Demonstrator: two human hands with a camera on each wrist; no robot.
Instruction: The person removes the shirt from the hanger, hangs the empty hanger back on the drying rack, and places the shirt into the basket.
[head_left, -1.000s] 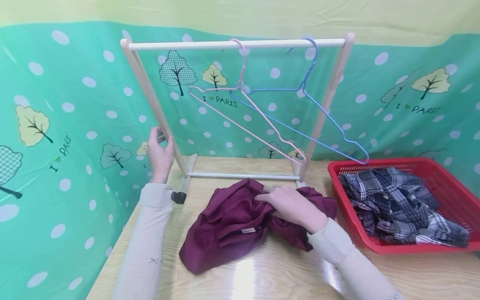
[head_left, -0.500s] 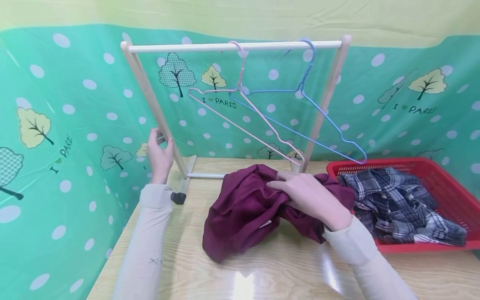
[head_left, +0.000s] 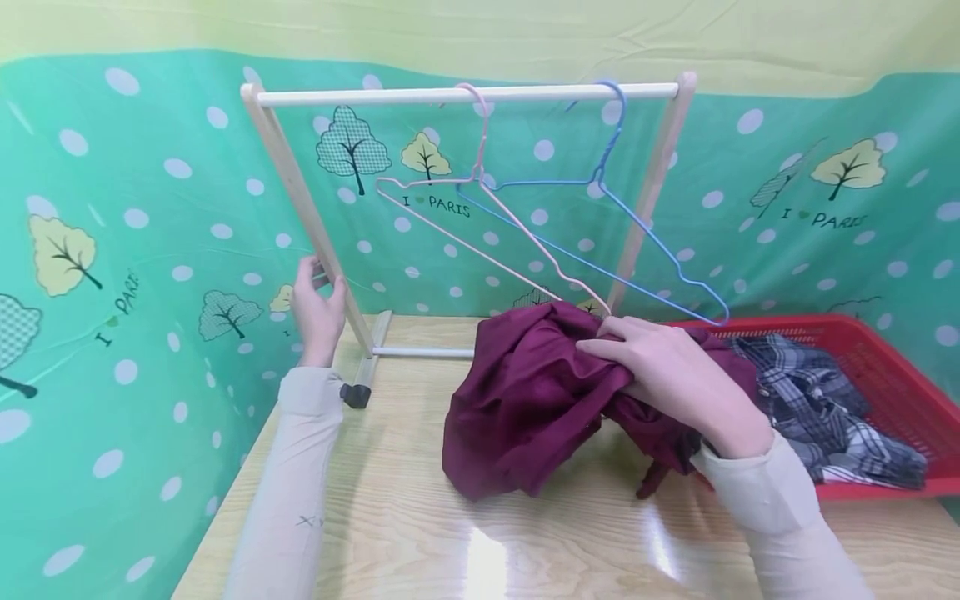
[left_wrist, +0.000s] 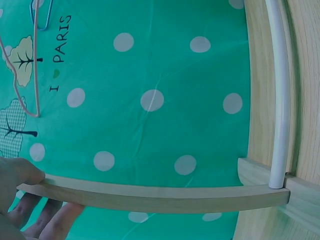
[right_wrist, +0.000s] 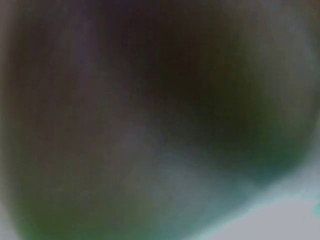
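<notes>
My right hand (head_left: pixel 671 375) grips a crumpled maroon garment (head_left: pixel 525 392), which hangs bunched over the table and overlaps the near corner of the red basket. The right wrist view is dark and blurred. My left hand (head_left: pixel 318 308) holds the left wooden post (head_left: pixel 300 187) of a small clothes rack; in the left wrist view its thumb lies on one side of the post (left_wrist: pixel 165 197) and the fingers (left_wrist: pixel 60 220) curl round the other. From the rack's white bar (head_left: pixel 360 97) hang a pink wire hanger (head_left: pixel 517 221) and a blue wire hanger (head_left: pixel 652 229), both bare.
At the right stands a red plastic basket (head_left: pixel 918 400) with plaid shirts (head_left: pixel 817 408) heaped in it. A green dotted curtain (head_left: pixel 172 217) closes off the back and left of the wooden table (head_left: pixel 390 500). The rack's left foot (head_left: pixel 367 367) rests near the table's left side.
My right hand has lifted the maroon garment and carried it to the right, up to the basket's edge. The garment's white label has turned out of sight. My left hand stays on the post.
</notes>
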